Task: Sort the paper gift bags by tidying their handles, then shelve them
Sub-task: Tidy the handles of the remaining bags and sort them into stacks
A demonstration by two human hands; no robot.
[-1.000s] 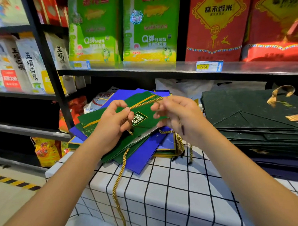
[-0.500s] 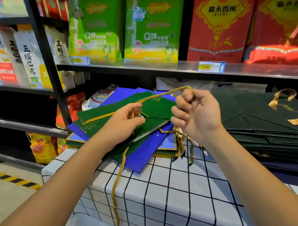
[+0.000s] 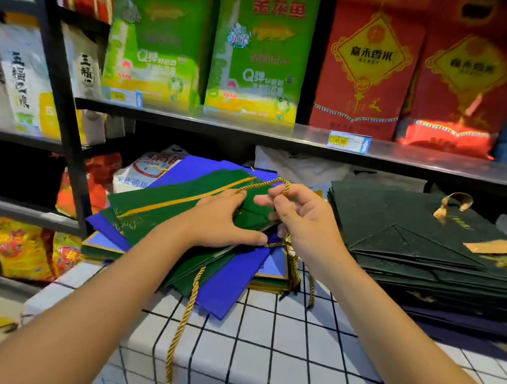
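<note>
A messy pile of flat green and blue paper gift bags lies on the checked table; the top green bag [image 3: 171,201] has a gold stripe. My left hand [image 3: 221,222] lies flat on this top bag, fingers spread, pressing it down. My right hand [image 3: 303,218] pinches the bag's gold rope handle [image 3: 263,185], which loops up from the bag over my fingers. Another gold rope [image 3: 182,319] hangs from the pile over the table's front. More gold cords dangle below my right hand.
A neat stack of dark green gift bags [image 3: 408,243] with a gold ribbon handle lies to the right. The white table with a black grid [image 3: 253,351] holds both piles. A metal shelf [image 3: 273,133] above carries green and red rice bags.
My right hand has come down from its raised pull and now holds the rope loop lower, close to the bag. My left hand has flattened and spread on the green bag.
</note>
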